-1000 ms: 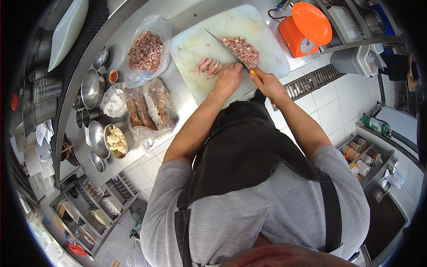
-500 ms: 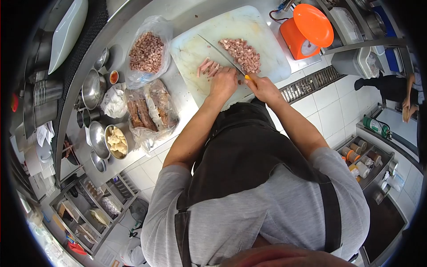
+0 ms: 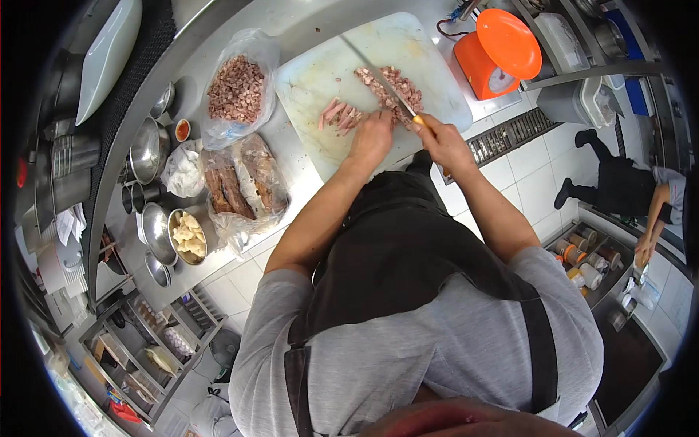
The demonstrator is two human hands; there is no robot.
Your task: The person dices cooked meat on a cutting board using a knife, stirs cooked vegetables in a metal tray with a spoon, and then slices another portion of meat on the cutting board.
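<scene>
On the white cutting board (image 3: pixel 429 62), my right hand (image 3: pixel 445 146) is closed round the yellow handle of a kitchen knife (image 3: pixel 375 71). Its blade points away to the upper left, lying over a pile of diced meat (image 3: pixel 397 91). My left hand (image 3: pixel 371 137) rests on the board left of the knife handle, fingers curled and pressed together. Whatever lies under its fingertips is hidden. Meat strips (image 3: pixel 338 115) lie right against its left side.
Left of the board are a plastic bag of diced meat (image 3: pixel 237 91), bagged brown meat slabs (image 3: pixel 226 191), metal bowls (image 3: pixel 155 231) and a bowl of pale yellow chunks (image 3: pixel 177 244). An orange scale (image 3: pixel 473 65) stands right. Another person (image 3: pixel 630 189) is at far right.
The knife has moved right, its blade now over the diced pile. Both hands have shifted slightly right. The person at far right has come further into view.
</scene>
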